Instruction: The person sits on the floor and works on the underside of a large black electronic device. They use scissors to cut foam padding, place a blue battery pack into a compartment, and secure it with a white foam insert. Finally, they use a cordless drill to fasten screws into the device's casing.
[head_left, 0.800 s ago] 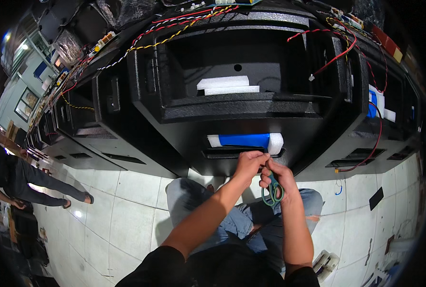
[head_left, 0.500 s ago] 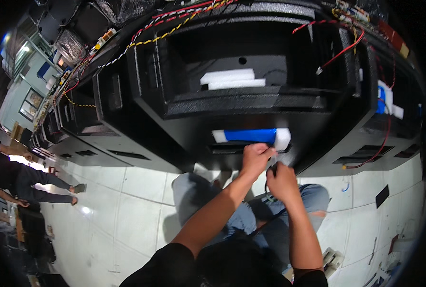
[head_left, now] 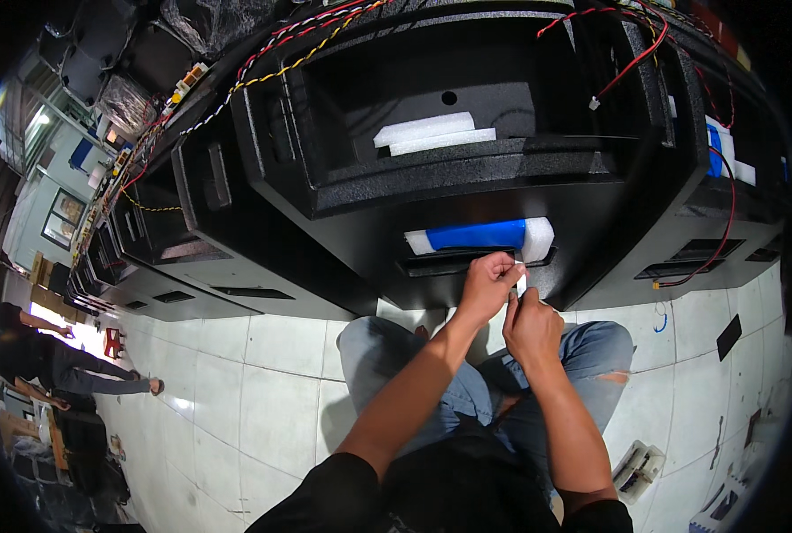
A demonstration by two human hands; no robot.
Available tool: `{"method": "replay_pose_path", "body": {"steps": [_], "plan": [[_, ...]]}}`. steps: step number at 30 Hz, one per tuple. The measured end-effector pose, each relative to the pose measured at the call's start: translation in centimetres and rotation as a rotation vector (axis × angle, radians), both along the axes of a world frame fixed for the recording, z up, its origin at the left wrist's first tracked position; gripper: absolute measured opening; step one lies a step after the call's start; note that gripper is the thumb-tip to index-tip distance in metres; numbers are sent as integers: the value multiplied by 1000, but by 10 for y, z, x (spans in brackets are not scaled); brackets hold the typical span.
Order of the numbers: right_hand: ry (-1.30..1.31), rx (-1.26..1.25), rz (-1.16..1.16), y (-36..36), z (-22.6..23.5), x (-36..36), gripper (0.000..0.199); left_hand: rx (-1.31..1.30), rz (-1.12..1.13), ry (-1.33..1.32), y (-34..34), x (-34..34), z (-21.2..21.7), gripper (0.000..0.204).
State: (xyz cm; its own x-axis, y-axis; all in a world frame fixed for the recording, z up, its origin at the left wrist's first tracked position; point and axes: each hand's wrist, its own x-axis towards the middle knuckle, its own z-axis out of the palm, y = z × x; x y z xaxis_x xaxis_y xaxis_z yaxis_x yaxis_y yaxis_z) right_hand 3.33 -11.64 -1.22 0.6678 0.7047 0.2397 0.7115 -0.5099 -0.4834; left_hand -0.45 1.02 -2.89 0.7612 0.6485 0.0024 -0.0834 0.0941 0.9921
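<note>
Head view: left hand (head_left: 489,290) near slot edge (head_left: 439,272)

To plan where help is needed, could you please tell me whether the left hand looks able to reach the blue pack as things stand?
Probably yes: the left hand is just below the blue pack in the view, with nothing visible between them, though it looks pinched and may need opening first.
</note>
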Motion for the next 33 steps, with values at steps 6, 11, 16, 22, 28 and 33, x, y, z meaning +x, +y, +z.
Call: {"method": "replay_pose_path", "body": {"steps": [6, 11, 16, 22, 28, 33], "plan": [[83, -38, -16, -1, 15, -3, 28, -30, -46, 13, 2, -3, -4, 10], [382, -142, 132, -43, 58, -9, 41, -159, -69, 188, -30, -28, 16, 12], [779, 114, 250, -97, 93, -21, 52, -359, 15, -92, -58, -63, 31, 17], [908, 511, 214, -91, 67, -32, 44, -339, -11, -112, -37, -46, 54, 19], [997, 685, 154, -65, 53, -34, 43, -299, -56, -106, -12, -28, 64, 18], [914, 699, 129, -59, 43, -40, 41, -226, -75, -56, -6, -26, 63, 16]]}}
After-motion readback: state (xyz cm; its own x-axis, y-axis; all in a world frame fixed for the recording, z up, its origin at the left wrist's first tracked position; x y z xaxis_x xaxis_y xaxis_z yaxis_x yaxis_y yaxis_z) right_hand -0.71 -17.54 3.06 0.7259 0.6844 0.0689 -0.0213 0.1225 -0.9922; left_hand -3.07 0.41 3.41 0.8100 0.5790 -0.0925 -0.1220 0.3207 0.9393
